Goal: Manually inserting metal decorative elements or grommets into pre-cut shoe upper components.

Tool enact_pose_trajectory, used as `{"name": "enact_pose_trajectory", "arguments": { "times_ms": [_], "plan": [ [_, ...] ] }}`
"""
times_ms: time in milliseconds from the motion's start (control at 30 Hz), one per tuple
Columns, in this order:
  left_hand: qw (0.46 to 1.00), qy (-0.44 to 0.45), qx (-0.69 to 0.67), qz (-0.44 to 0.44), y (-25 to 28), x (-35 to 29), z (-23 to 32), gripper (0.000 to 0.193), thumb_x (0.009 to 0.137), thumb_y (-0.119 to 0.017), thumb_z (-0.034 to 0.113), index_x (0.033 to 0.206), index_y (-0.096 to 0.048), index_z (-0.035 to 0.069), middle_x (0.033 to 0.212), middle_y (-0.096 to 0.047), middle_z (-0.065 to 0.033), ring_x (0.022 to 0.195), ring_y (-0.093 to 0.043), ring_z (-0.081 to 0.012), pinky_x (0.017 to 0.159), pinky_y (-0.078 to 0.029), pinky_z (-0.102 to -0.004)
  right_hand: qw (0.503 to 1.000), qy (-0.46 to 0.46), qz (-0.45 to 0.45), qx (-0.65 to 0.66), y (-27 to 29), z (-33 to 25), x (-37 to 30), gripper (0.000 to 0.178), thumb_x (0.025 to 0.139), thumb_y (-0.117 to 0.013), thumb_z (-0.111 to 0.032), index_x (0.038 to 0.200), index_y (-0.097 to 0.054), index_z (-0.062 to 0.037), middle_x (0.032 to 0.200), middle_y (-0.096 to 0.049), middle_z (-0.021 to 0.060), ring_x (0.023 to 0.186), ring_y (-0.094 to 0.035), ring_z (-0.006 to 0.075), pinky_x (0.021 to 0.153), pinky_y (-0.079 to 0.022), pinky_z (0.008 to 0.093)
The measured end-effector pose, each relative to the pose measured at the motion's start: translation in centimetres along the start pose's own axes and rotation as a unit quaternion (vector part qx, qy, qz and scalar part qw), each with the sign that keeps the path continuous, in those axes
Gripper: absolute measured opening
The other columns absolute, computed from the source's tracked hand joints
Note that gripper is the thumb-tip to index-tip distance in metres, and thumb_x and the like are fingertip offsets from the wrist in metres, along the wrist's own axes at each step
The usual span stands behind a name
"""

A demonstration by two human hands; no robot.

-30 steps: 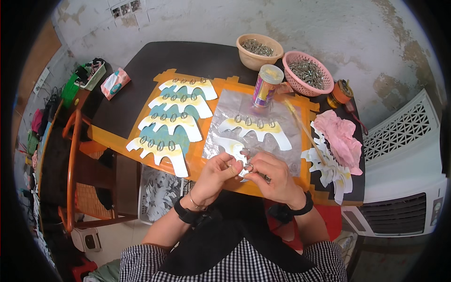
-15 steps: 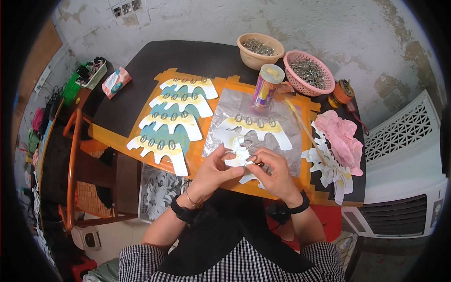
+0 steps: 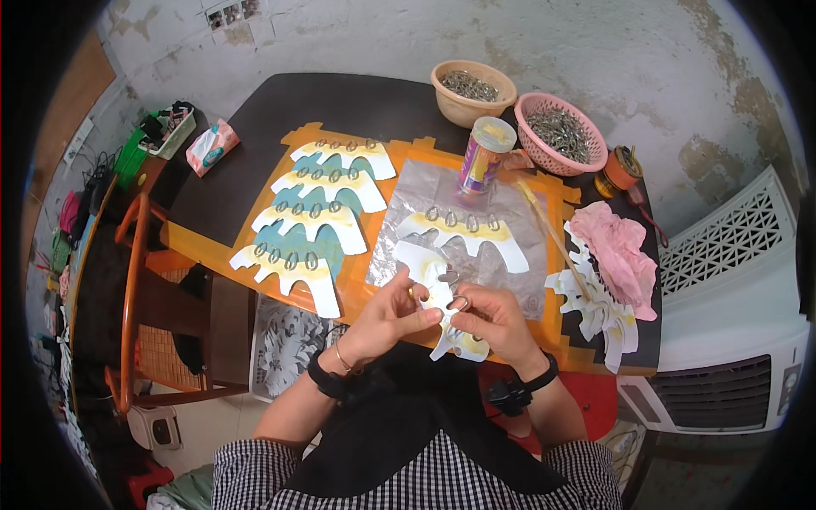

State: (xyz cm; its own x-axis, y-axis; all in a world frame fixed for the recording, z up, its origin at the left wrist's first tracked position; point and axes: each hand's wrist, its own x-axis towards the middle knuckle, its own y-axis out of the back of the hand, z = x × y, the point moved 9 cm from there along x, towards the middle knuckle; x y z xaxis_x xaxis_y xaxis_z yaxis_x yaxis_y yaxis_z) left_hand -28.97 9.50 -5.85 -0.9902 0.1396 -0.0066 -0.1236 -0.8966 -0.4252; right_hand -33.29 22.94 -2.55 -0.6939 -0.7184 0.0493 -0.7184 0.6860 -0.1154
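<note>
Scalloped white strip (image 3: 437,299) with a yellow-stained band and oval metal rings (image 3: 460,303) is held up between the two hands, over the near edge of the table (image 3: 340,100). The left hand (image 3: 387,319) pinches it between thumb and fingers; the right hand (image 3: 495,323) grasps it beside a ring, though whether that ring is gripped too I cannot tell. At the back of the table, a beige plastic bowl (image 3: 459,110) holds a heap of small metal pieces (image 3: 469,85), and next to it a pink slotted basket (image 3: 529,151) is filled with more silvery metal parts (image 3: 557,132). In front of these, a lidded clear jar (image 3: 493,134) stands upright with thin orange-tan sticks showing inside. Below the table's left part, a white crate (image 3: 254,365) contains a jumble of white and grey cutouts (image 3: 293,344). Far left, a pale green basket (image 3: 177,140) carries dark items. As for lettering, the jar has a purple printed label (image 3: 478,177), and a pink-and-white tissue pack (image 3: 212,148) bears printing, both too small to make out
</note>
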Motion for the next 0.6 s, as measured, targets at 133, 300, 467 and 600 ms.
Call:
{"name": "enact_pose_trajectory", "arguments": {
  "times_ms": [133, 300, 467, 600],
  "plan": [
    [0.997, 0.063, -0.03, 0.028, 0.0, -0.1, 0.3, 0.045, 0.098, -0.073, 0.015, 0.137, -0.053, 0.003, 0.116, -0.061, -0.0017, 0.105, -0.062, -0.0109, 0.091, -0.05, -0.0277, 0.992, 0.059, 0.025, -0.109, 0.0, -1.2, 0.2, 0.013, 0.091, -0.074, -0.005, 0.09, -0.065, 0.003, 0.08, -0.057, 0.0042, 0.075, -0.053, 0.0091, 0.067, -0.042, 0.0255],
    [0.997, 0.005, 0.007, 0.071, -0.4, 0.8, 1.6, 0.047, 0.097, -0.075, 0.016, 0.138, -0.057, 0.002, 0.111, -0.066, -0.0013, 0.099, -0.062, -0.0084, 0.09, -0.05, -0.0267, 0.968, 0.098, 0.017, -0.23, -0.8, -1.1, 0.3, 0.016, 0.091, -0.076, -0.008, 0.091, -0.065, 0.003, 0.08, -0.058, 0.0054, 0.075, -0.055, 0.0109, 0.064, -0.042, 0.0276],
    [0.995, 0.007, -0.02, 0.097, 1.0, 1.2, 0.5, 0.043, 0.1, -0.071, 0.017, 0.138, -0.057, 0.002, 0.105, -0.069, -0.0005, 0.096, -0.063, -0.007, 0.085, -0.051, -0.0271, 0.982, 0.09, 0.003, -0.164, -0.5, -0.1, 0.1, 0.017, 0.095, -0.075, -0.013, 0.1, -0.068, 0.0017, 0.082, -0.062, 0.0038, 0.075, -0.056, 0.0111, 0.067, -0.044, 0.0273],
    [0.991, -0.002, -0.058, 0.12, 1.4, 1.3, 0.5, 0.039, 0.104, -0.067, 0.019, 0.137, -0.057, 0.002, 0.11, -0.069, -0.002, 0.1, -0.064, -0.0083, 0.086, -0.052, -0.0279, 0.997, 0.034, 0.038, -0.052, 0.6, 0.8, -0.3, 0.018, 0.101, -0.068, -0.014, 0.11, -0.071, 0.0013, 0.089, -0.067, 0.0019, 0.079, -0.057, 0.0084, 0.072, -0.045, 0.0245]
  ]
}}
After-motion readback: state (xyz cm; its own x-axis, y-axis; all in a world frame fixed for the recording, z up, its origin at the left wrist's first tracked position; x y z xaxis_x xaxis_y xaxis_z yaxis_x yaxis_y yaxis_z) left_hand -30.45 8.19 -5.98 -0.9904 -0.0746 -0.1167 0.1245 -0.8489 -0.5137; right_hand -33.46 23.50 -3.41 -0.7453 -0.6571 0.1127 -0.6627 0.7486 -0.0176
